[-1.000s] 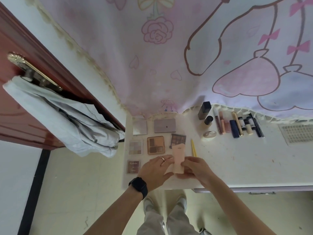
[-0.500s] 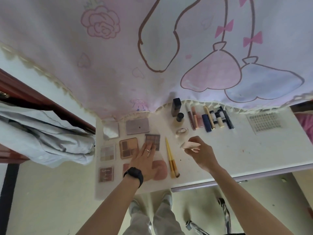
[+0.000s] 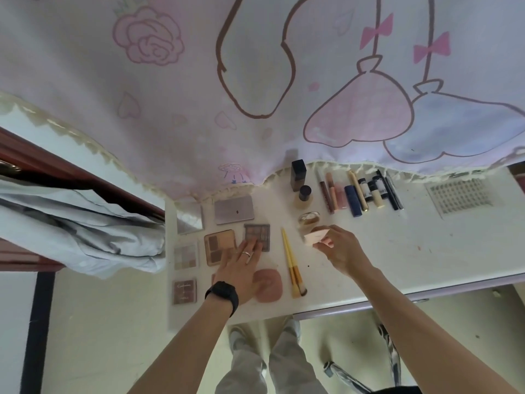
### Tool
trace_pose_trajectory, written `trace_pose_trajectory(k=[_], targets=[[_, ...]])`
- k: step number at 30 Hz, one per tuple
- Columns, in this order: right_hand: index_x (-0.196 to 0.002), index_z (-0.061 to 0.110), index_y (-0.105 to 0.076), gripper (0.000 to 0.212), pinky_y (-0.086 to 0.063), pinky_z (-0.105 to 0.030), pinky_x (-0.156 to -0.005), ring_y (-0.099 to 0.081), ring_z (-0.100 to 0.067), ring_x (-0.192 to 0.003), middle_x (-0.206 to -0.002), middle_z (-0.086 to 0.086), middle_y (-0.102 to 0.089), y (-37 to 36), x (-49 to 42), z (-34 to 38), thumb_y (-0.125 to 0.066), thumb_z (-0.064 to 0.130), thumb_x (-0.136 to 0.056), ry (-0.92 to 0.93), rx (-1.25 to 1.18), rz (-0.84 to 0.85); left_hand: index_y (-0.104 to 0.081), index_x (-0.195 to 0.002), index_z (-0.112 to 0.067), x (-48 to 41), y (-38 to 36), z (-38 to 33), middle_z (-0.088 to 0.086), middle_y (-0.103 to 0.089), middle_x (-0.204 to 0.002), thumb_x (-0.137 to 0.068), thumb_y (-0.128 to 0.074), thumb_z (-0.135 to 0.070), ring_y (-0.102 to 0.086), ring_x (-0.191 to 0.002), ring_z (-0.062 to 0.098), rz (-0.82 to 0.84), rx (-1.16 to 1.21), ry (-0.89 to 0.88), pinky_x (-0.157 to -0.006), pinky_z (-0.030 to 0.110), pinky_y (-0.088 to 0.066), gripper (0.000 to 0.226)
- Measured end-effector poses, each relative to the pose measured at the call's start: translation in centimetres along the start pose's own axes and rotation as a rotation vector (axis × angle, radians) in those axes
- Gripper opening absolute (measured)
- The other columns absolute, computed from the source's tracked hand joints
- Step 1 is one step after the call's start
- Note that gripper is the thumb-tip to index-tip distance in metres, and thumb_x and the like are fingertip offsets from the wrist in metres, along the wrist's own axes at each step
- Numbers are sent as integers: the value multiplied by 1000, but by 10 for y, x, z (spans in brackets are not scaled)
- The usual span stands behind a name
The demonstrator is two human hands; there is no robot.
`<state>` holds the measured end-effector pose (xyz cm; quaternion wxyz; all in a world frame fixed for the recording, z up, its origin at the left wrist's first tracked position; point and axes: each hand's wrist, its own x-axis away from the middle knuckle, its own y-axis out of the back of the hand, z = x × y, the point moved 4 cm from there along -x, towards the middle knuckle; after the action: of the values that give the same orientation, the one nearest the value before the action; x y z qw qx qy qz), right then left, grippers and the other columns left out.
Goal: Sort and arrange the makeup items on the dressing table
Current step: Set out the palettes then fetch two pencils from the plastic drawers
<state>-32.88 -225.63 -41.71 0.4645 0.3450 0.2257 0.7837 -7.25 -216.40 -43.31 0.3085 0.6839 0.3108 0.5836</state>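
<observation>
A pale pink sponge is pinched by the curled right hand, long axis left to right, just near of the small jar and right of the yellow brushes. The left hand is laid flat, fingers straight, on the dark palette. Script on the near-left palette cannot be read.

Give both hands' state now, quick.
Left hand: open, fingers flat on the square brown eyeshadow palette.
Right hand: pinching a pale pink makeup puff.

Black watch, left wrist; silver ring, left hand; grey trousers; pale shoes
</observation>
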Motion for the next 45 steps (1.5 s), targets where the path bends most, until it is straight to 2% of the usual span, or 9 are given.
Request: trace_pose_trajectory(k=[5,11,15,19,23,26,34,42,45], targets=[[-122,21,-67,32,-46,-13,-79,-67,-15,-98,-115,4,-67,-5,2,-3,-73,17,-91,-56,-31,6,13,-157,-22,4,3,-3,-2,22,-164,-97,-37,-63,17,-152,18,25,37,13,-123,44,1,89],[-136,22,-58,49,-53,-21,-83,-64,-14,-96,-123,3,-63,-7,10,-5,-74,15,-90,-183,-132,-55,11,-158,-22,6,10,-7,-3,19,-165,-97,-40,-62,13,-152,19,43,86,23,-122,44,-5,89],[-134,18,-53,51,-57,-37,-93,-65,-21,-101,-118,-2,-66,-5,30,-9,-74,8,-88,-277,-188,-115,5,-159,-23,9,15,-11,-5,14,-166,-96,-45,-56,8,-153,20,20,129,38,-122,43,-7,87],[-128,14,-54,45,-53,-32,-91,-64,-19,-96,-111,-3,-67,-8,59,-10,-75,14,-88,-347,-155,-113,-8,-159,-27,15,24,-15,-6,0,-167,-97,-46,-46,-4,-152,19,-63,207,44,-121,39,-12,76],[-124,24,-61,28,-47,-26,-93,-59,-12,-104,-121,3,-65,-14,85,12,-64,27,-96,-288,-1,-37,-12,-158,-30,30,33,-10,-5,-9,-166,-98,-45,-43,-11,-151,22,-113,286,77,-123,40,-17,70],[-124,36,-63,27,-45,-26,-93,-50,-11,-120,-130,15,-58,-16,94,55,-56,37,-98,-159,172,-52,-17,-158,-31,50,44,-4,-3,-13,-165,-98,-46,-41,-16,-151,22,-195,343,96,-122,40,-20,67],[-120,38,-68,24,-39,-25,-102,-46,-12,-126,-132,19,-59,-51,87,246,-56,36,-99,381,261,-3,-40,-148,-33,183,51,81,-3,-45,-150,-97,-48,-36,-45,-133,21,-435,600,349,-110,37,-37,51],[-122,32,-69,27,-42,-21,-101,-54,-9,-119,-123,20,-64,-217,195,473,-58,36,-98,983,350,295,-37,-148,-37,453,-60,204,-10,-43,-151,-100,-43,-41,-39,-137,14,-813,760,918,-114,33,-31,49],[-116,18,-74,23,-49,-31,-98,-65,-14,-109,-113,9,-73,-296,287,546,-63,22,-95,1229,349,459,-39,-146,-38,574,-132,215,-10,-45,-149,-99,-44,-41,-39,-137,14,-918,815,1153,-115,34,-29,48]])
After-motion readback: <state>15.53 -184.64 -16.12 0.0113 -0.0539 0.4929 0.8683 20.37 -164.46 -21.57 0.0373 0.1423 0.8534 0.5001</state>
